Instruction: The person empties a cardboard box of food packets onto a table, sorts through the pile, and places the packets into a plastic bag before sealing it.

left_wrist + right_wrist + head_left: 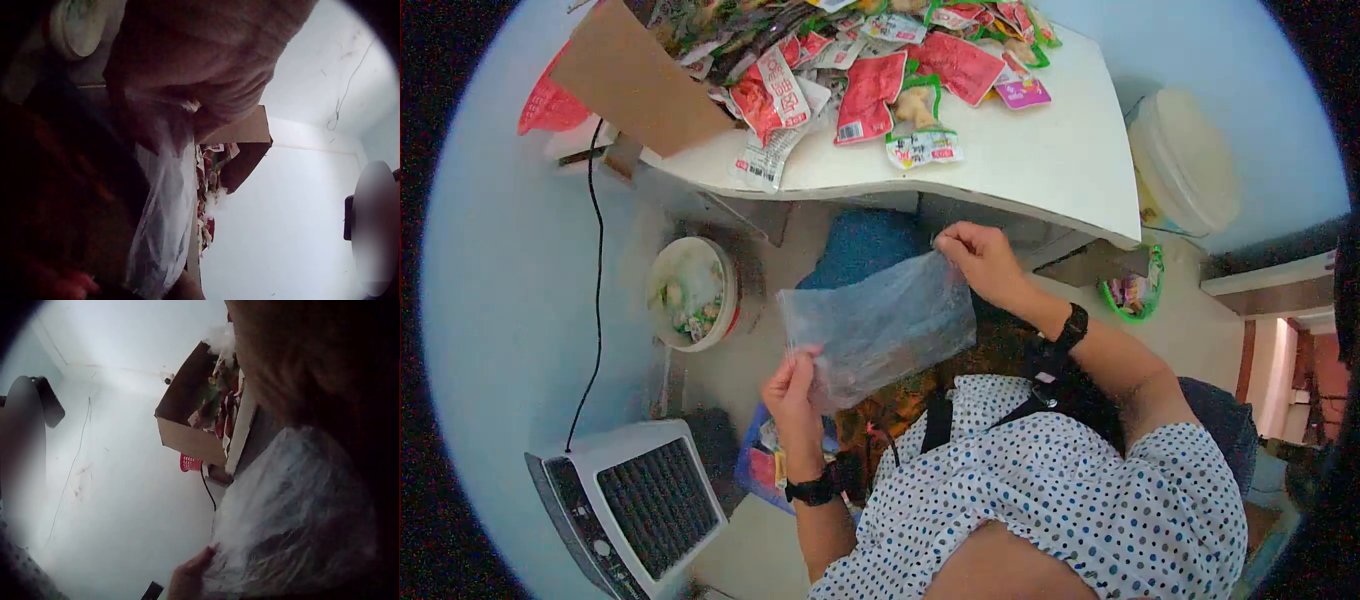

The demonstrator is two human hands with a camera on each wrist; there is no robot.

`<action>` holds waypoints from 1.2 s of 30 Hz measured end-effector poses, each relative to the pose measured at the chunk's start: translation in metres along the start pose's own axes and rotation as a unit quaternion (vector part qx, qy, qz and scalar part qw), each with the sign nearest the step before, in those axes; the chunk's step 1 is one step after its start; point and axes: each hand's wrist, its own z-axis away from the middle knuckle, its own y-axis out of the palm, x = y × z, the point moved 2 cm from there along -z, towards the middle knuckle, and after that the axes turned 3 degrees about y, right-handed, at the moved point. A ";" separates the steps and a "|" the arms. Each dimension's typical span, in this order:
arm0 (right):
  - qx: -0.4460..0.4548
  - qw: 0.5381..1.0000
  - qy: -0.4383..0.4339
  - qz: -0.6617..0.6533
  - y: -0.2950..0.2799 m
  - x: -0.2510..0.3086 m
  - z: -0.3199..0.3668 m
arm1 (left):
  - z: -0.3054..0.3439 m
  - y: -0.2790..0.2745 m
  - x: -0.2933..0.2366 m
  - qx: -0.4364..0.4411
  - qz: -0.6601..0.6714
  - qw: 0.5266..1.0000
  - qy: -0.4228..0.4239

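A clear plastic bag (885, 325) is stretched between both hands above the lap. My left hand (792, 388) pinches its lower left edge between thumb and fingers. At the upper right corner, my right hand (985, 262) grips the bag with curled fingers. The bag looks flat, and the dark clothing below shows through it. In the left wrist view the bag (164, 219) hangs down from the fingers in folds. From the right wrist, the wrinkled bag (287, 519) spans toward the left hand (190, 575).
Red and clear snack packets (870, 95) are heaped on a white table (1040, 165), beside a cardboard box flap (635, 80). Below stand a white bucket (692, 295) and an air cooler (640, 510). A lidded tub (1185, 160) and green-rimmed basket (1135, 285) are at right.
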 end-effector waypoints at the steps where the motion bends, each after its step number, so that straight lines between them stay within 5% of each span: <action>1: 0.013 0.998 0.039 -0.042 0.000 0.001 0.001 | 0.001 0.000 -0.001 0.006 -0.003 1.000 -0.003; 3: 0.039 0.984 0.116 -0.127 0.001 0.002 0.002 | -0.003 -0.006 0.005 0.008 -0.021 1.000 0.003; 6: 0.063 0.993 0.069 -0.071 0.006 -0.009 0.006 | -0.004 -0.011 0.005 0.002 0.001 1.000 -0.004; 9: 0.109 0.973 0.129 -0.157 -0.001 -0.014 0.004 | -0.005 -0.014 0.004 0.013 0.038 0.999 0.029; 13: 0.075 0.983 0.085 -0.141 -0.002 -0.015 -0.002 | -0.006 -0.016 0.000 0.021 0.121 0.992 -0.019; 25: 0.042 0.989 0.080 -0.118 0.002 -0.007 -0.004 | -0.014 -0.007 0.008 0.036 -0.009 0.997 -0.073; 28: 0.044 0.993 0.052 -0.096 0.004 -0.012 -0.002 | -0.011 -0.005 0.016 0.018 0.043 0.996 -0.079; 36: 0.053 0.998 0.021 0.002 0.002 -0.007 -0.001 | -0.011 -0.005 -0.023 -0.056 -0.062 0.995 0.049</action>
